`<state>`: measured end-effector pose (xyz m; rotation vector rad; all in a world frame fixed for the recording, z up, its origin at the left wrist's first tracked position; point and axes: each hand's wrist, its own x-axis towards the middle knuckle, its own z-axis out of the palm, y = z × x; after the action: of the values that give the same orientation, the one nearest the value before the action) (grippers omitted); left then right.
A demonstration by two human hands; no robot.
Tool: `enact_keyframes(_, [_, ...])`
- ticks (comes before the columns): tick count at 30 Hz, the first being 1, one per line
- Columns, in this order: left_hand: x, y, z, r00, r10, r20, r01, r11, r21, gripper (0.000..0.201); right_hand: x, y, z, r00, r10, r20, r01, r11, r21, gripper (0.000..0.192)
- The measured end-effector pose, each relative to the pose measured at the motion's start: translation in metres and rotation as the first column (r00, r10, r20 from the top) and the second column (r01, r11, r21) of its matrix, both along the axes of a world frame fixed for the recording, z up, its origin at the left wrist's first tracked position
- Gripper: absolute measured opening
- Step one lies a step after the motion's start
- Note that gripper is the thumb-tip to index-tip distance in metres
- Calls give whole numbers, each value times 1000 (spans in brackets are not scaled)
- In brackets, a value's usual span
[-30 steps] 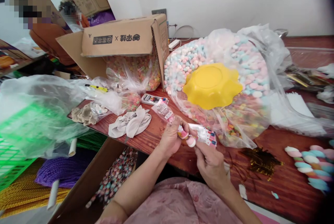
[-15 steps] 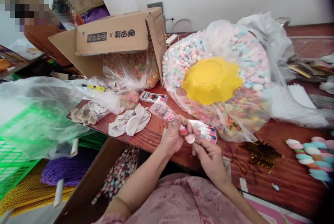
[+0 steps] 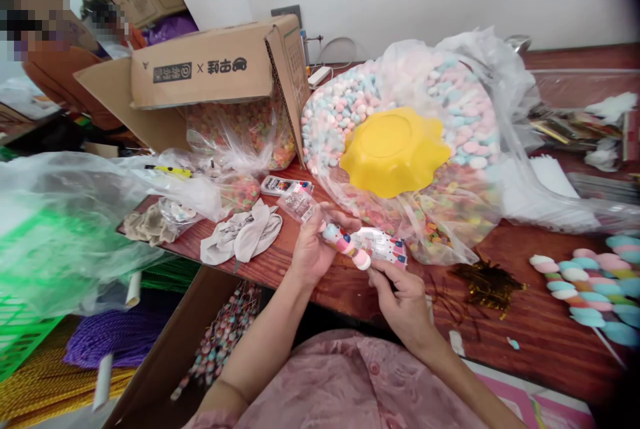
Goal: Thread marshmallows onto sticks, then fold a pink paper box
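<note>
A marshmallow and gummy candy skewer [image 3: 361, 259] runs between my two hands, its pink and white end towards the right. My left hand [image 3: 311, 245] is closed loosely around a printed clear plastic bag [image 3: 297, 205], and the skewer's upper part lies in it among the fingers. At the skewer's lower end my right hand [image 3: 406, 299] pinches with thumb and forefinger; the stick there is mostly hidden. Just beyond the hands lie more printed bags [image 3: 381, 247] on the red-brown table [image 3: 340, 292].
An upturned yellow bowl [image 3: 395, 149] rests on a big bag of marshmallows [image 3: 470, 129]. Finished skewers [image 3: 590, 282] lie at right, gold ties [image 3: 493, 285] nearer. Left are grey gloves [image 3: 243, 232], an open carton [image 3: 210, 72] of gummies and a box of skewers [image 3: 220, 342].
More of the skewer's coloured pieces now show between my hands, and my left fingers have opened somewhat around it. The view has shifted slightly to the right.
</note>
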<state>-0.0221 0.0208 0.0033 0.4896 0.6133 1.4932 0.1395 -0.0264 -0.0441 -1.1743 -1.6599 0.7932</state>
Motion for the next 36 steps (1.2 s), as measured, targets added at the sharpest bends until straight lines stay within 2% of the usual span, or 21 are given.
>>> enact_keyframes(3, [2,-1,1,999,-6,-36,6,1000,-15,30,-1,2,0,999,-33,-40,31,998,-46,18])
enact_keyframes(5, [5,-3,0,999,-7,-47,6,1000,-5,34,-3,3,-1,989,-11,-144,-16,983,-185,19])
enact_keyframes(6, [7,-4,-1,999,-5,-53,5,1000,1,35,-5,3,-1,974,27,-226,-92,954,-284,21])
enact_keyframes(8, [11,-7,-3,997,-20,-69,20,1000,1,36,-7,1,-1,903,111,-415,-311,835,-454,27])
enact_keyframes(9, [12,-7,-3,997,-39,-72,39,999,-9,37,-8,0,-1,861,140,-489,-407,766,-497,29])
enact_keyframes(10, [13,-8,-4,995,-66,-71,65,998,-21,38,-9,-1,-2,835,162,-526,-463,722,-513,31])
enact_keyframes(11, [14,-9,-5,993,-97,-65,95,995,-31,39,-9,-2,-2,838,183,-515,-469,724,-506,32])
enact_keyframes(12, [15,-9,-5,991,-123,-60,122,992,-31,41,-8,-2,-2,869,203,-452,-428,768,-477,32])
enact_keyframes(13, [15,-9,-6,988,-139,-60,138,990,-22,42,-7,-2,-2,917,208,-341,-347,838,-421,30])
enact_keyframes(15, [16,-10,-8,989,-122,-79,123,992,1,42,-3,0,-2,989,128,-68,-140,965,-220,26])
enact_keyframes(16, [17,-11,-9,991,-95,-95,96,995,5,41,-1,1,-3,997,61,40,-56,993,-100,23])
enact_keyframes(18, [19,-12,-11,992,-42,-120,42,999,-6,38,3,3,-5,986,-44,162,30,995,90,21])
enact_keyframes(21, [24,-13,-14,994,-29,-109,25,999,-35,33,3,3,-8,974,-72,214,24,975,220,21])
enact_keyframes(23, [28,-14,-16,995,-42,-90,37,998,-56,32,-1,1,-8,979,-41,198,-2,977,213,22])
enact_keyframes(27, [28,-16,-19,996,-82,-45,79,994,-76,31,-6,0,-2,999,14,43,-13,1000,-26,24])
enact_keyframes(29, [21,-15,-20,992,-129,14,130,988,-78,30,-6,0,0,1000,8,-9,-8,996,-92,26])
enact_keyframes(31, [13,-13,-20,988,-130,84,137,987,-86,31,-5,-1,-1,1000,-1,14,2,999,-44,22])
enact_keyframes(36, [0,-4,-20,987,-2,158,25,989,-143,18,1,-2,-7,979,-55,196,9,974,227,21])
